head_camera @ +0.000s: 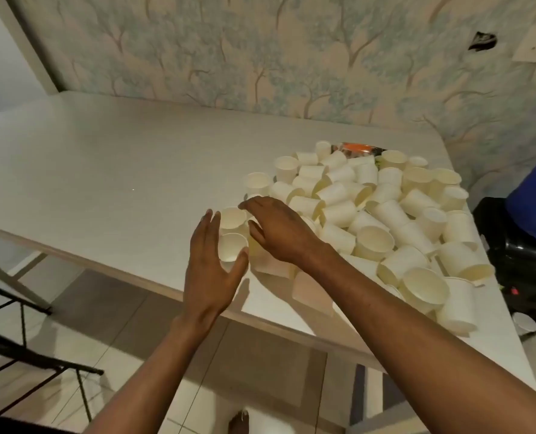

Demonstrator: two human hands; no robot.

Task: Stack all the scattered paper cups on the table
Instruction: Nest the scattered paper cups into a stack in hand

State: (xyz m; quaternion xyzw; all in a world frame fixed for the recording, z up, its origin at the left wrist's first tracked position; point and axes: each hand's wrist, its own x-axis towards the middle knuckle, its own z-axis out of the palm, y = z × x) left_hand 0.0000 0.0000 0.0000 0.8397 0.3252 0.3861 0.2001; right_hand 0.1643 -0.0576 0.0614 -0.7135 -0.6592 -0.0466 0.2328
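A broad heap of small white paper cups covers the right half of the pale, glossy rectangular desk, most lying on their sides, some upright with mouths up. At the heap's 9 o'clock edge, two upright white paper cups stand touching each other: the nearer cup and the farther cup just at its 12 o'clock. The left hand is open and curved around the nearer cup, fingers straight along its 9 o'clock side and thumb at its 4 o'clock side; whether the palm presses it is hard to tell. The right hand is open with fingers spread, palm down, hovering at 3 o'clock of both cups, fingertips reaching over the farther cup's rim. An orange-and-black packet peeks out at the heap's 12 o'clock edge.
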